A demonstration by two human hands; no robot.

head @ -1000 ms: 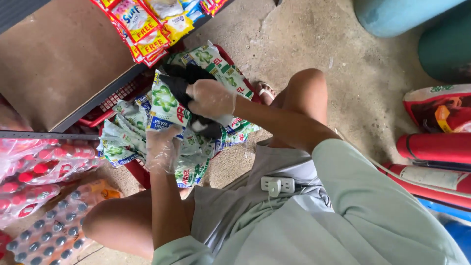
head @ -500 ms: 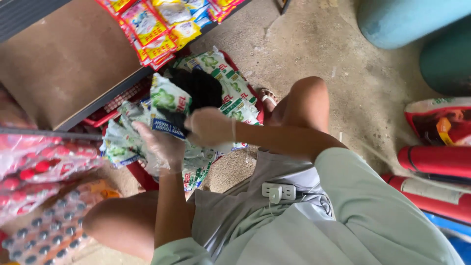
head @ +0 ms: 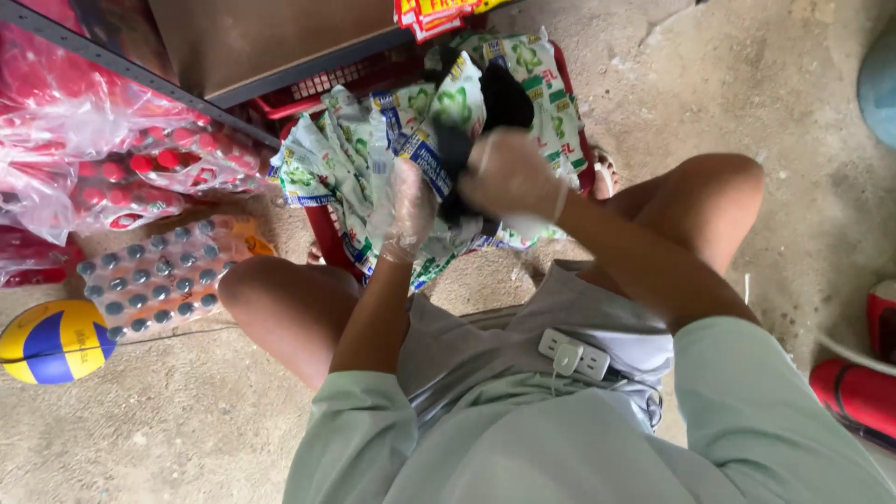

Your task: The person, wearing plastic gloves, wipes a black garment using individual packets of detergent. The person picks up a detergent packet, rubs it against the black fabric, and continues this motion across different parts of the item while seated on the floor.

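Hanging lengthwise toward the knees over a red plastic crate [head: 327, 229], a strip of green-and-white sachets [head: 425, 140], left hand [head: 411, 201] in a clear glove gripping it palm-up, right hand [head: 509, 177] clenched around black cloth [head: 504, 98] beside it.

A single head-worn camera looks steeply down from close above the person's lap. The left hand [head: 408, 201] and right hand [head: 509, 175] sit just above frame centre; knees flank them, a red crate [head: 327, 89] lies beyond, and concrete floor [head: 765, 93] fills the right.
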